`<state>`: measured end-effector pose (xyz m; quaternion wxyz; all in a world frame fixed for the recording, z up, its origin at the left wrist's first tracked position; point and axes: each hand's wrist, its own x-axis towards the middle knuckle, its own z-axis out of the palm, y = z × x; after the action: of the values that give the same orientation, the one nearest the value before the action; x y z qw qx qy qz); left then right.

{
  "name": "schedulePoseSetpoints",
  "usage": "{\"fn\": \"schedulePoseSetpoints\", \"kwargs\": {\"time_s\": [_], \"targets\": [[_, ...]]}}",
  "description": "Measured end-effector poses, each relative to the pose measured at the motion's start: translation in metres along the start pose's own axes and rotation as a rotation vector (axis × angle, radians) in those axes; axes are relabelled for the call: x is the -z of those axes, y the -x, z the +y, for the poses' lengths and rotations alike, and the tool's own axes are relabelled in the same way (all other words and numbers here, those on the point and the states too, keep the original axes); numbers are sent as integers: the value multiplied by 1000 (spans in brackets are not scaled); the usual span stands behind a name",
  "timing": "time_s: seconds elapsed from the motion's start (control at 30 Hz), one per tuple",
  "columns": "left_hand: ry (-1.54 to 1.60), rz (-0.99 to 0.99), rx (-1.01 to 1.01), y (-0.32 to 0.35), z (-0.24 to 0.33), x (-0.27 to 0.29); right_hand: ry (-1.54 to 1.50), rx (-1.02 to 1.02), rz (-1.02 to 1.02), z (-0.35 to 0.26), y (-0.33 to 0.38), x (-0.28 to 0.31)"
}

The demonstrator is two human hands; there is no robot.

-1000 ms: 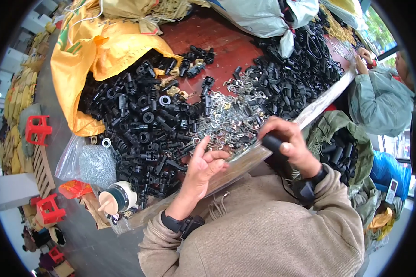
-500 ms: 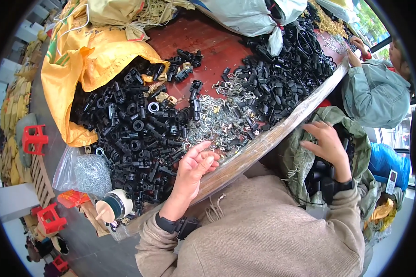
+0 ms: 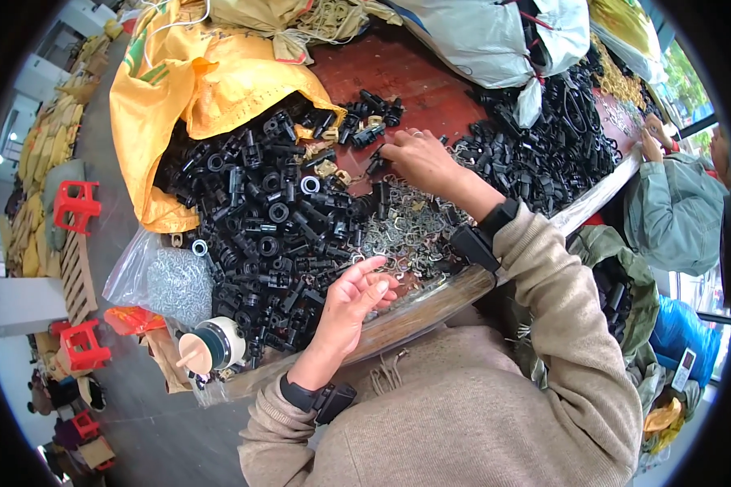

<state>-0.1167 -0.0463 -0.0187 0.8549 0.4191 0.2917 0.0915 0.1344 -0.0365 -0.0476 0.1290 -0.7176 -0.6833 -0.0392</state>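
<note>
the right hand is stretched over the red table, its fingers bent, their tips at a black part. whether they grasp that part or only touch it, i cannot tell. it lies just beyond the clips, a loose silvery heap spread between the fingers of the two hands. the left hand is above the near table edge, its fingers released and loosely curled, the index out toward the clips.

to the left of both hands' fingers lies a pile of black fittings, with a few brass pieces near the right fingertips. to the right of the right fingers is a heap of black sleeves. beyond those fingers, a yellow sack is to the left and a white sack to the right. well left of the left fingers are a clear bag and a cream jar.
</note>
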Motion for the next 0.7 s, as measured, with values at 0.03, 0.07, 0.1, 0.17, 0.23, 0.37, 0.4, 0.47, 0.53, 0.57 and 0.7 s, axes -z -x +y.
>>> {"fn": "schedulePoseSetpoints", "kwargs": {"time_s": [0.03, 0.07, 0.1, 0.17, 0.23, 0.37, 0.4, 0.47, 0.53, 0.57, 0.7], "targets": [[4, 1, 1, 0, 0, 1, -5, 11, -3, -2, -1, 1], [7, 7, -1, 0, 0, 1, -55, -8, 33, -3, 2, 5], [15, 27, -19, 0, -1, 2, -107, -26, 67, -6, 6, 11], [27, 58, -54, 0, -3, 2, -159, -41, 101, -19, 14, 23], [68, 103, -81, -5, -6, -1, -512, -176, 86, -39, 27, 32], [129, 120, -150, -9, -9, -14, -852, -229, 35, -90, 76, 50], [132, 90, -164, -10, -12, -14, -853, -234, 32, -99, 84, 50], [135, 70, -171, -7, -18, -10, -939, -213, -23, -114, 97, 49], [160, 93, -194, -3, -24, -5, -986, -203, -53, -119, 103, 47], [172, 102, -207, -1, -25, -3, -929, -184, 3, -118, 105, 45], [270, 150, -194, 7, -23, 15, -643, -86, 72, -103, 106, 24]]}}
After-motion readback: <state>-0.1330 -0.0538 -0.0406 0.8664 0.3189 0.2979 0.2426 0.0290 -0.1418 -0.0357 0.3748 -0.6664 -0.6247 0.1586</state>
